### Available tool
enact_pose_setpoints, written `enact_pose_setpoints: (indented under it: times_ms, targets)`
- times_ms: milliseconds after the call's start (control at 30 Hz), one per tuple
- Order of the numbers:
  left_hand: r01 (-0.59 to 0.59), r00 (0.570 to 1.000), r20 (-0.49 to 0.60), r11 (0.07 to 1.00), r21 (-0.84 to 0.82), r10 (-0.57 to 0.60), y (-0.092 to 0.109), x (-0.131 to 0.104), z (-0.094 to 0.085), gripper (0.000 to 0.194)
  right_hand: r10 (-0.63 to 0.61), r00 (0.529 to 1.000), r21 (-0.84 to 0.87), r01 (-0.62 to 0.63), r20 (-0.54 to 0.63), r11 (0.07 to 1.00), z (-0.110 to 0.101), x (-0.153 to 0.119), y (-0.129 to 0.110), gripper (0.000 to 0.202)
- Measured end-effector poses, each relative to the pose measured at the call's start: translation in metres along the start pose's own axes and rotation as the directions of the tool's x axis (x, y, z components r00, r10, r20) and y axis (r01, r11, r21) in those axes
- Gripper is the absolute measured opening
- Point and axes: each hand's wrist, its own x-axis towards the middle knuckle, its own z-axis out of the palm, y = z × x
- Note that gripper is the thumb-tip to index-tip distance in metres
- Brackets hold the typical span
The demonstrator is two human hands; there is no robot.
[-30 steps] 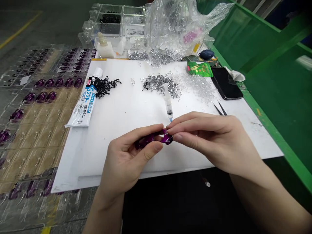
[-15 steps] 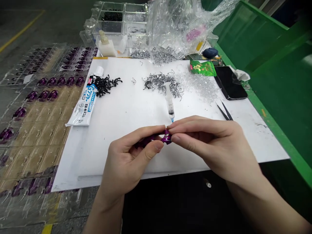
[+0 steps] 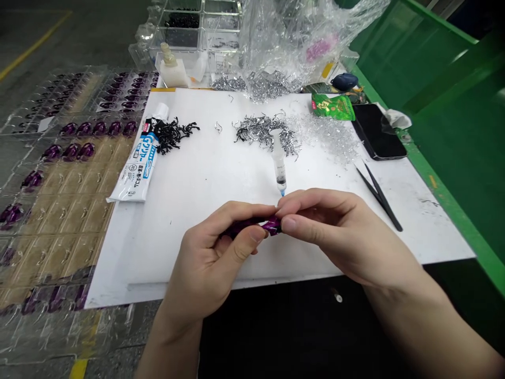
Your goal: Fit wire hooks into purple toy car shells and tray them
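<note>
A shiny purple part (image 3: 272,225) is held between both hands above the front of the white board (image 3: 189,179). My left hand (image 3: 221,250) is closed around its left end, the thumb in front and the fingers behind. At its right end, the thumb and forefinger of my right hand (image 3: 335,231) pinch it. Fingers hide most of the part. Just beyond the fingertips lies a syringe (image 3: 279,163) with a blue tip, its plunger end on a pile of silvery-black strips (image 3: 256,129). Black tweezers (image 3: 379,197) rest right of my right hand.
At the left lie a glue tube (image 3: 136,168), black strips (image 3: 173,134) and clear trays (image 3: 59,210) holding purple parts. A green packet (image 3: 333,107) and a phone (image 3: 381,131) are at the right, by a green wall (image 3: 445,105). Clear plastic film (image 3: 284,42) and a compartment box (image 3: 201,31) stand behind.
Both hands have turned the purple part slightly, and less of its front face shows. The right hand has shifted a little, uncovering more of the tweezers. The whole view has moved slightly.
</note>
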Motion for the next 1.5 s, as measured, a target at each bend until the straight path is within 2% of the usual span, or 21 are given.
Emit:
enact_pose_setpoints:
  times_ms: [133, 267, 433, 500, 600, 667, 767, 833, 1000, 1067, 1167, 1367, 1500]
  targets:
    - [-0.016, 1.000, -0.027, 0.999, 0.047, 0.017, -0.001, -0.002, -0.001, 0.020, -0.023, 0.998, -0.080, 0.018, -0.062, 0.997, 0.004, 0.000, -0.006, 0.022]
    - [-0.022, 0.999, -0.028, 0.999, 0.048, 0.023, -0.002, -0.003, -0.001, 0.021, -0.118, 0.991, -0.077, 0.113, -0.062, 0.991, 0.011, -0.002, -0.002, 0.023]
    - [-0.036, 0.998, -0.047, 0.997, 0.069, 0.039, -0.001, -0.003, 0.000, 0.022, -0.257, 0.947, -0.083, 0.245, -0.191, 0.966, 0.020, -0.004, 0.007, 0.028]
    - [-0.045, 0.998, -0.042, 0.995, 0.091, 0.049, 0.000, -0.003, 0.000, 0.022, -0.225, 0.961, -0.093, 0.213, -0.158, 0.973, 0.019, -0.003, 0.004, 0.029]
    - [-0.068, 0.997, -0.015, 0.992, 0.111, 0.070, 0.001, -0.003, 0.000, 0.025, -0.109, 0.990, -0.096, 0.100, -0.089, 0.990, 0.012, 0.000, -0.003, 0.034]
    - [-0.079, 0.997, -0.017, 0.993, 0.093, 0.081, 0.001, -0.005, 0.001, 0.028, -0.079, 0.993, -0.096, 0.070, -0.091, 0.993, 0.009, 0.000, -0.006, 0.042]
    - [-0.076, 0.996, -0.049, 0.997, 0.019, 0.077, 0.000, -0.008, 0.002, 0.028, -0.150, 0.982, -0.142, 0.133, -0.115, 0.981, 0.005, -0.003, -0.004, 0.054]
    - [-0.050, 0.998, -0.050, 0.998, -0.041, 0.048, 0.000, -0.009, 0.002, 0.026, -0.220, 0.971, -0.232, 0.195, -0.088, 0.953, 0.003, -0.006, -0.002, 0.062]
    - [-0.016, 1.000, -0.016, 0.995, -0.097, 0.015, 0.001, -0.011, 0.001, 0.022, -0.392, 0.909, -0.493, 0.408, 0.142, 0.768, -0.005, -0.011, -0.011, 0.080]
    - [-0.020, 1.000, -0.013, 0.995, -0.096, 0.018, 0.001, -0.010, 0.001, 0.021, -0.393, 0.900, -0.537, 0.430, 0.189, 0.726, -0.007, -0.010, -0.015, 0.079]
    - [-0.015, 1.000, -0.005, 0.996, -0.092, 0.015, 0.001, -0.010, 0.002, 0.023, -0.397, 0.903, -0.550, 0.417, 0.163, 0.723, -0.009, -0.010, -0.014, 0.078]
    - [-0.022, 0.999, -0.044, 0.990, -0.141, 0.016, 0.002, -0.010, 0.004, 0.026, -0.401, 0.908, -0.456, 0.408, 0.118, 0.791, -0.008, -0.010, -0.009, 0.084]
    - [-0.049, 0.999, -0.012, 0.989, -0.142, 0.048, 0.000, -0.009, 0.004, 0.024, -0.488, 0.850, -0.530, 0.513, 0.201, 0.675, -0.004, -0.009, -0.014, 0.065]
